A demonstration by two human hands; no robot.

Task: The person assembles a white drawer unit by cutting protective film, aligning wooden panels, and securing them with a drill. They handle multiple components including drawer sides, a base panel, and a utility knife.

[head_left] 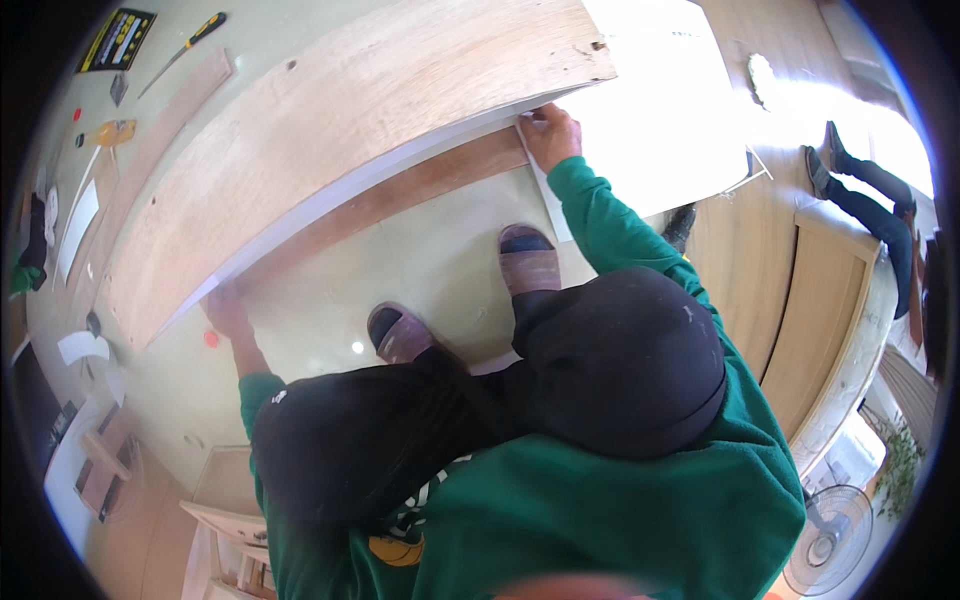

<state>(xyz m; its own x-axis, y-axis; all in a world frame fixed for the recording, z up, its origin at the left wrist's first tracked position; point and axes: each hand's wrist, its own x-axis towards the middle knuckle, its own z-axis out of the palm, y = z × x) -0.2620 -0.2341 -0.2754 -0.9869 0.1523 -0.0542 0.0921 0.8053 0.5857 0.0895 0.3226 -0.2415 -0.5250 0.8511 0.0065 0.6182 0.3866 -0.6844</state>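
Observation:
A long, pale wooden board point(330, 140) with a white near edge stretches across the upper left above the floor. My left hand point(228, 308), slightly blurred, is at this edge near the board's left end, its fingers partly hidden. Toward the right end, my right hand point(552, 135) has its fingers curled at the same edge. They are closed, beside the border of a large white sheet point(650, 130). A narrow reddish-brown wood strip point(440, 180) lies under the board, running between the two hands.
At the upper left lie a yellow-black screwdriver point(185, 52), a bottle of amber liquid point(108, 133) and thin strips. A wooden cabinet point(815, 290) stands on the right, with another person's legs point(870, 190) beyond it. A fan point(828, 540) is at lower right, wooden furniture point(225, 510) at lower left.

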